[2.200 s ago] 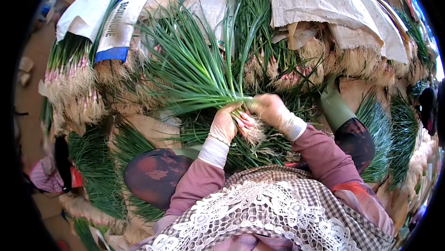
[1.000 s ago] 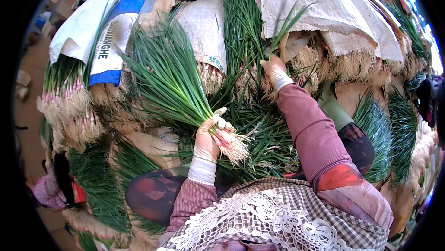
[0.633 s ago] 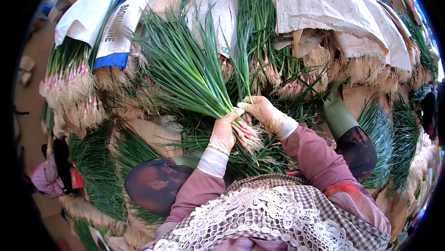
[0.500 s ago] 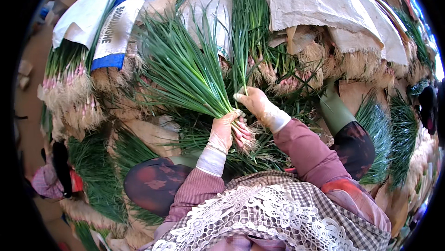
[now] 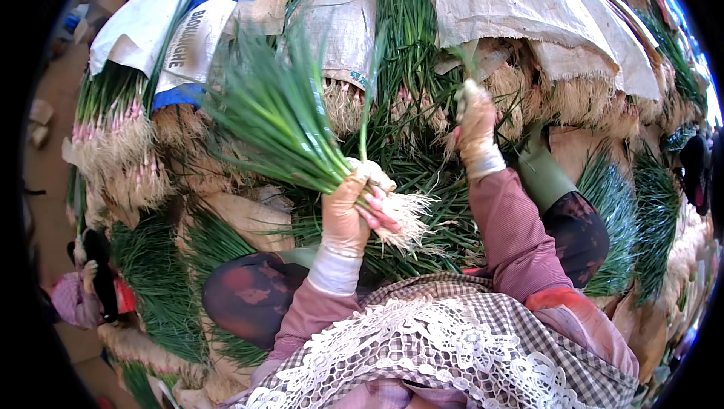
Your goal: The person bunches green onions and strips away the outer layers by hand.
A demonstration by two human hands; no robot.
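My left hand, in a pale stained glove, is closed around a bunch of spring onions. Their long green leaves fan up and to the left, smeared by motion at the tips. Pink bulbs and white stringy roots stick out on the right side of the fist. One leaf stands nearly upright beside the bunch. Up and to the right, apart from the bunch, my gloved right hand has its fingers closed. A pink bulb shows at its left edge and a blurred green bit above it, seemingly a single spring onion.
Loose green leaves lie between my knees. Ahead are rows of bundled spring onions, covered by a beige cloth, a blue-and-white sack and other sacking. More leaf piles flank me. At far left another person sits low.
My right hand has moved up and right, away from the bunch. The stalk it held by the bunch now appears to stand in my left fist, which has shifted slightly left.
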